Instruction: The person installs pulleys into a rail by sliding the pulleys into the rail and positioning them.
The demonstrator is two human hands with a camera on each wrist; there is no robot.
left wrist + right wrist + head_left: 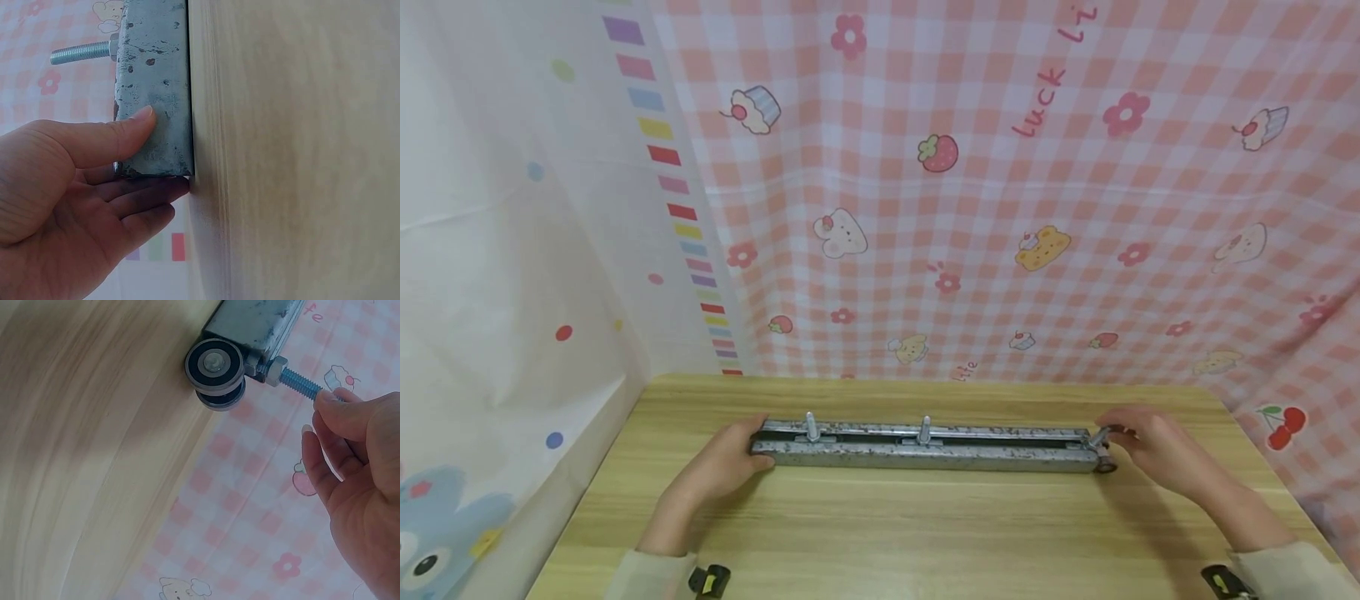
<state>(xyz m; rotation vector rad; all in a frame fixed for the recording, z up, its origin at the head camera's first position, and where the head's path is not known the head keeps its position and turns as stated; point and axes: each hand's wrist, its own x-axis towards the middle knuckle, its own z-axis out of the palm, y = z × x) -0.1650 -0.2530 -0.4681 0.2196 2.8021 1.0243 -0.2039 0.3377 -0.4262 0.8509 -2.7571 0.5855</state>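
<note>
A worn grey metal rail (940, 457) with a slot along its top lies across the wooden table. My left hand (722, 462) grips its left end, the thumb (134, 128) on the near side face. Two upright threaded bolts (926, 430) stand out of the slot. At the right end a roller carriage pokes out, its black-and-silver wheels (214, 365) visible outside the rail. My right hand (1165, 454) pinches the tip of that carriage's threaded bolt (300, 383) between thumb and fingers. A hex nut (275, 370) sits at the bolt's base.
The wooden tabletop (925, 533) extends in front of the rail. Behind it hangs a pink checked curtain (880, 192), with a white cloth (497, 250) at the left. Both wrists wear dark straps with small devices (709, 581).
</note>
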